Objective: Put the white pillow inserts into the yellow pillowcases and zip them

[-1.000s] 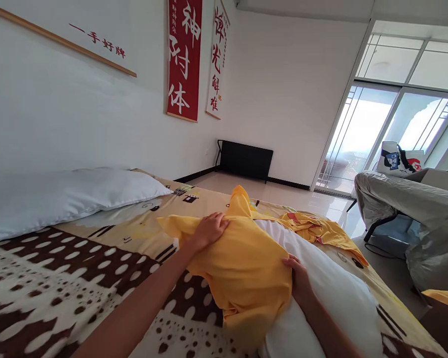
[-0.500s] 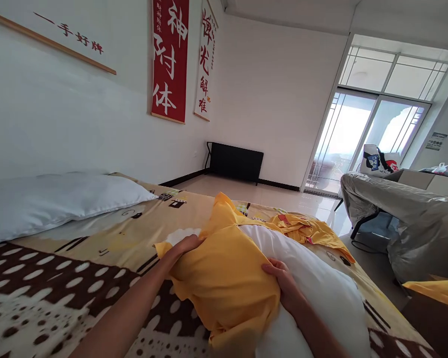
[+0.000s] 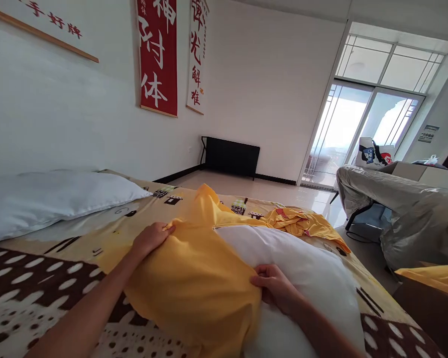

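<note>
Head view: a plump white pillow (image 3: 306,253) lies on the printed bed sheet (image 3: 182,206), and a yellow pillowcase (image 3: 194,273) drapes over its left part, with loose cloth spilling past it on that side. How much of the pillow is inside the case, and how much merely lies under it, cannot be told, since the fabric hides that end. The left hand (image 3: 153,241), to the left of the plump white pillow, has its fingers closed on a fold of the case; the right hand (image 3: 274,288), above that pillow's near part, pinches the edge of the case between thumb and fingers. That edge is probably the weak point: if the right fingers let go while the left hand pulls, the opening could slide back and bare more filling. Uneven tension might also twist the case, leaving a corner of the pillow bunched inside, and a hard tug could strain the seam near the raised yellow peak (image 3: 207,199) at the pillow's far left. Just beyond the plump white pillow, a crumpled yellow printed cloth (image 3: 302,223) lies close enough to be snagged or shoved toward the bed's edge should the pillow be swung that way.
</note>
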The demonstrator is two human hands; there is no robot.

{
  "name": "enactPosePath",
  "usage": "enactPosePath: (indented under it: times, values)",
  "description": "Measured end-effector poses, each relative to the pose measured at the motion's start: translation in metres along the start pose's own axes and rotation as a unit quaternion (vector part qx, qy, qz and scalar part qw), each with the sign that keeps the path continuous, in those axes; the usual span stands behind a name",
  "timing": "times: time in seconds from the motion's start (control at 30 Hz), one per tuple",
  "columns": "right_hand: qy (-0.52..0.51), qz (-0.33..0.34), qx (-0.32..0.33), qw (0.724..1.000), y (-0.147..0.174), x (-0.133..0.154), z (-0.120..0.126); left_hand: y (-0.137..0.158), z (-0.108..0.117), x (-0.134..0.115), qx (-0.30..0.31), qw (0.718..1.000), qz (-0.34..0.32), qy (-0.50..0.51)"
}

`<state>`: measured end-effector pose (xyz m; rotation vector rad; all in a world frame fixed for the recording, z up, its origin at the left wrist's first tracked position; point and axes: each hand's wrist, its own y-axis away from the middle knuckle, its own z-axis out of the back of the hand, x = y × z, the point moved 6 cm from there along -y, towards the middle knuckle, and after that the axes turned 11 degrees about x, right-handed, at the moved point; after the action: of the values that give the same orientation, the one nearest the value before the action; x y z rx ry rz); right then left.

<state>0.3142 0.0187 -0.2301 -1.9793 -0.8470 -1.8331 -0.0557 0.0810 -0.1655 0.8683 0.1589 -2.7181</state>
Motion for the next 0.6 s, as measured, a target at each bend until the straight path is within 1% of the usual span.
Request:
enactPosePath:
  times: [0.03, 0.07, 0.1, 0.13, 0.17, 0.2, 0.23, 0.27, 0.3, 0.33, 0.37, 0.4, 0.43, 0.47, 0.5, 0.53, 0.57, 0.6]
  values:
    - [-0.008, -0.001, 0.001, 1.0, -0.002, -0.001, -0.002, 0.005, -0.006, 0.0, -0.016, 1.0, 0.007, -0.024]
    - [-0.017, -0.002, 0.0, 1.0, -0.004, -0.002, -0.003, 0.013, -0.01, -0.006, -0.036, 0.998, -0.002, -0.045]
    - [-0.026, -0.004, -0.004, 1.0, -0.005, -0.003, -0.003, 0.024, -0.014, -0.019, -0.058, 0.996, -0.035, -0.065]
    - [-0.035, -0.008, -0.008, 0.999, -0.006, -0.004, -0.002, 0.038, -0.018, -0.038, -0.075, 0.99, -0.088, -0.085]
    - [-0.044, -0.011, -0.01, 0.999, -0.006, -0.005, -0.001, 0.056, -0.024, -0.066, -0.084, 0.974, -0.18, -0.111]
    - [-0.051, -0.012, -0.01, 0.999, -0.007, -0.006, 0.0, 0.076, -0.035, -0.096, -0.064, 0.944, -0.292, -0.137]
    - [-0.057, -0.011, -0.008, 0.998, -0.007, -0.007, 0.0, 0.099, -0.051, -0.124, -0.013, 0.903, -0.397, -0.164]
    - [-0.06, -0.008, -0.003, 0.998, -0.007, -0.007, -0.001, 0.121, -0.067, -0.147, 0.038, 0.854, -0.485, -0.186]
    - [-0.061, -0.001, -0.001, 0.998, -0.006, -0.006, -0.002, 0.137, -0.08, -0.165, 0.061, 0.823, -0.531, -0.195]
    - [-0.058, 0.005, 0.0, 0.998, -0.004, -0.005, -0.003, 0.148, -0.093, -0.177, 0.076, 0.806, -0.552, -0.199]
    - [-0.043, 0.008, 0.001, 0.999, -0.002, -0.001, -0.003, 0.154, -0.105, -0.184, 0.089, 0.801, -0.556, -0.205]
    - [-0.01, 0.013, 0.003, 1.0, 0.001, 0.005, -0.002, 0.156, -0.117, -0.188, 0.094, 0.804, -0.55, -0.208]
    - [0.05, 0.028, 0.0, 0.998, 0.003, 0.016, 0.001, 0.155, -0.127, -0.19, 0.094, 0.809, -0.54, -0.212]
    - [0.138, 0.055, -0.014, 0.989, 0.005, 0.032, 0.006, 0.153, -0.135, -0.189, 0.091, 0.813, -0.533, -0.218]
    - [0.246, 0.091, -0.035, 0.964, 0.007, 0.052, 0.012, 0.151, -0.141, -0.188, 0.083, 0.815, -0.528, -0.224]
    - [0.358, 0.133, -0.065, 0.922, 0.007, 0.074, 0.019, 0.149, -0.145, -0.188, 0.074, 0.813, -0.528, -0.232]
    - [0.46, 0.172, -0.1, 0.865, 0.004, 0.096, 0.026, 0.149, -0.148, -0.188, 0.065, 0.81, -0.53, -0.241]
    - [0.539, 0.195, -0.133, 0.809, -0.001, 0.115, 0.034, 0.148, -0.149, -0.188, 0.06, 0.807, -0.532, -0.249]
